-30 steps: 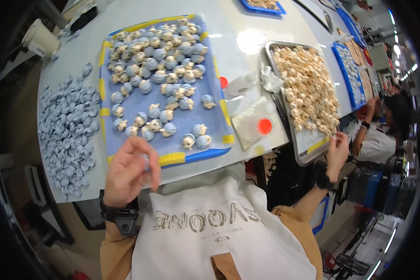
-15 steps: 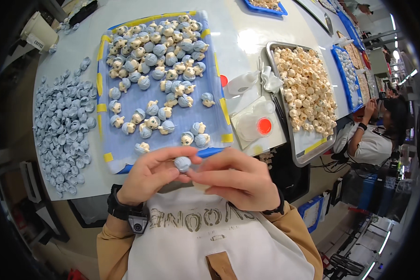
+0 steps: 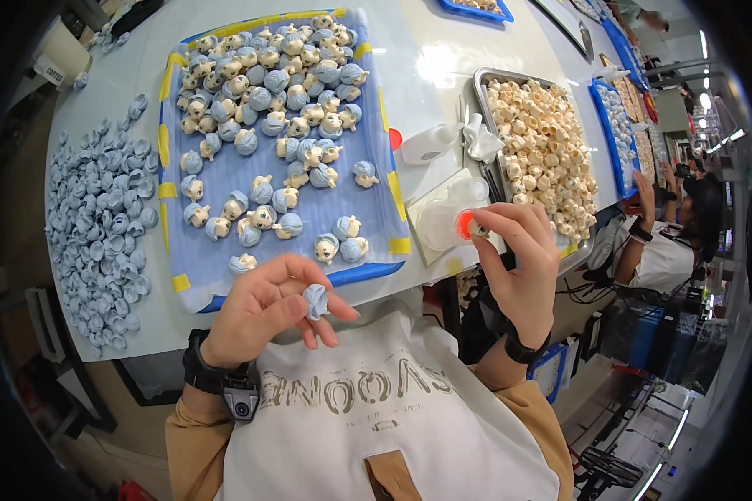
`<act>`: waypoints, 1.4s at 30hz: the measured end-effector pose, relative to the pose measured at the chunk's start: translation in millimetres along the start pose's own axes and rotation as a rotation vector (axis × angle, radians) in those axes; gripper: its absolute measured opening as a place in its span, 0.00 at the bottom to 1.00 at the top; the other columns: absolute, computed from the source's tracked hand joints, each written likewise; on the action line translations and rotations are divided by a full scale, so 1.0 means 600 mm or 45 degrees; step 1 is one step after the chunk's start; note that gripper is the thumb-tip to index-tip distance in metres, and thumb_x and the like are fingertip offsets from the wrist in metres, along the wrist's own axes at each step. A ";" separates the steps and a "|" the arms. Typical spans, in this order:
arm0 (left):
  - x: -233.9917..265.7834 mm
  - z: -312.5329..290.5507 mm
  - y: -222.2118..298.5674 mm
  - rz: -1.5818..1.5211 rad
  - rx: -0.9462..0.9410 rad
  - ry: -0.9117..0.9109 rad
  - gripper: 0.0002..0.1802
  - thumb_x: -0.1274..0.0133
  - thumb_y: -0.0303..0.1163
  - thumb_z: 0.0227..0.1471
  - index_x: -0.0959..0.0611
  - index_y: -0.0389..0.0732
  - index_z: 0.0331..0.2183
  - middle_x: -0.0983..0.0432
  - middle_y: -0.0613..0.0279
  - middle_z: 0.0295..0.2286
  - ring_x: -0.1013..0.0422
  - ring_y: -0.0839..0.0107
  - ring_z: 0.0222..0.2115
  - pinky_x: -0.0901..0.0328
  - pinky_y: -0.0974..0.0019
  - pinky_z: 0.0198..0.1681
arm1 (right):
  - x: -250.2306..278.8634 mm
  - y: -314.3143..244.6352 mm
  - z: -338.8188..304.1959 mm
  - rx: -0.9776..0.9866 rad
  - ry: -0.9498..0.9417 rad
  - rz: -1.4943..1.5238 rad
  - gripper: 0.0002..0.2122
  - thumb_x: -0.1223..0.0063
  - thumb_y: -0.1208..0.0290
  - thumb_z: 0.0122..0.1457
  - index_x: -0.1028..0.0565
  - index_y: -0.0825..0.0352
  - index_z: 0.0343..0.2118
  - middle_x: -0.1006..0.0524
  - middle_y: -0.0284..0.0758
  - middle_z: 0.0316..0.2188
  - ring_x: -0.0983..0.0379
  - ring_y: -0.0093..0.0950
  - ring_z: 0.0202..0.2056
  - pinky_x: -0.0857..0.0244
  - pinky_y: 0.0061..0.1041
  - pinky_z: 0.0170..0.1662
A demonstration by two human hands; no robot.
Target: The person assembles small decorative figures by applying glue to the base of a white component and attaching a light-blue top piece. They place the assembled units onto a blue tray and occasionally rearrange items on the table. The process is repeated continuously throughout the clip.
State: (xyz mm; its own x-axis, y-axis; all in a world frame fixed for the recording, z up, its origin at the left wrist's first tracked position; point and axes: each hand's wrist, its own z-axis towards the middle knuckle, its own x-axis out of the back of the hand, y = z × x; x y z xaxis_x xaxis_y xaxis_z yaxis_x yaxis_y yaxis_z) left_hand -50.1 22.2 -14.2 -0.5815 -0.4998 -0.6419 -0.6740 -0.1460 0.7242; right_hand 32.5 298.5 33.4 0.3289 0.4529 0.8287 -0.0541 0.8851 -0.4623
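Observation:
My left hand (image 3: 259, 313) pinches a light blue, hollow doll hair piece (image 3: 315, 301) just off the near edge of the blue tray. Farther right, my right hand (image 3: 522, 271) pinches a small cream doll face piece (image 3: 479, 228), partly hidden by the fingertips. That piece is at the red top (image 3: 464, 224) of a clear round container (image 3: 439, 221); whether the two touch I cannot tell. Many small doll heads (image 3: 263, 219) with blue hair and cream faces lie in the lined blue tray (image 3: 292, 284), crowded toward its far side.
Loose blue hair pieces (image 3: 100, 234) are heaped left of the tray. At right, a metal tray (image 3: 480, 83) holds cream face pieces (image 3: 543, 142). A white bottle (image 3: 430, 144) lies near crumpled white tissue (image 3: 480, 138). Another person (image 3: 677, 217) sits at the far right.
My hands have parted. The right has moved right to the red-topped container with the cream face piece; the left stays near the tray with the blue hair piece, now turned.

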 end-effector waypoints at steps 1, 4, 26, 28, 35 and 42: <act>0.001 0.000 -0.001 0.009 0.001 -0.002 0.19 0.52 0.36 0.54 0.32 0.33 0.43 0.26 0.46 0.36 0.26 0.70 0.29 0.32 0.74 0.29 | 0.001 0.000 0.001 0.014 -0.012 -0.002 0.14 0.44 0.85 0.40 0.25 0.66 0.33 0.27 0.35 0.30 0.34 0.35 0.33 0.39 0.29 0.36; 0.010 0.001 -0.015 0.041 -0.070 0.043 0.20 0.51 0.37 0.54 0.31 0.33 0.43 0.26 0.52 0.33 0.27 0.72 0.28 0.33 0.74 0.28 | 0.001 0.002 -0.002 0.008 -0.020 -0.014 0.13 0.44 0.85 0.40 0.25 0.66 0.33 0.27 0.35 0.30 0.34 0.35 0.33 0.39 0.29 0.36; -0.027 0.020 -0.001 -0.063 -0.001 0.052 0.18 0.48 0.33 0.49 0.28 0.31 0.40 0.26 0.54 0.34 0.27 0.70 0.33 0.31 0.68 0.34 | -0.057 -0.093 -0.003 0.496 0.029 0.608 0.19 0.41 0.82 0.34 0.24 0.66 0.36 0.26 0.33 0.31 0.30 0.29 0.30 0.37 0.25 0.31; -0.021 0.019 -0.001 -0.074 -0.002 0.024 0.16 0.52 0.30 0.52 0.28 0.31 0.43 0.27 0.55 0.37 0.28 0.70 0.36 0.30 0.68 0.39 | -0.064 -0.093 0.001 0.503 -0.031 0.588 0.19 0.41 0.82 0.35 0.24 0.67 0.36 0.26 0.32 0.31 0.31 0.29 0.30 0.37 0.25 0.31; -0.031 0.013 0.006 0.100 0.042 0.165 0.19 0.53 0.34 0.54 0.28 0.30 0.43 0.27 0.55 0.37 0.27 0.68 0.36 0.29 0.67 0.36 | -0.067 -0.095 0.002 0.551 -0.135 0.509 0.20 0.43 0.81 0.36 0.25 0.69 0.38 0.27 0.32 0.32 0.32 0.30 0.29 0.38 0.26 0.30; -0.026 0.009 0.015 0.284 0.006 0.166 0.16 0.56 0.34 0.57 0.28 0.30 0.41 0.27 0.54 0.37 0.27 0.69 0.36 0.28 0.68 0.35 | -0.078 -0.105 0.001 0.552 -0.095 0.466 0.20 0.42 0.81 0.37 0.26 0.71 0.39 0.28 0.35 0.31 0.33 0.32 0.30 0.37 0.26 0.31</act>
State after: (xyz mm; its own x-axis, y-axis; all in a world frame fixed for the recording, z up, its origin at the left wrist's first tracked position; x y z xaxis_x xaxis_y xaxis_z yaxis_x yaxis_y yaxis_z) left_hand -49.3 33.3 1.0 -0.6527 -0.6250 -0.4281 -0.5376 -0.0161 0.8430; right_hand 20.0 221.4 24.2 0.1497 0.7305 0.6663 -0.5389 0.6253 -0.5645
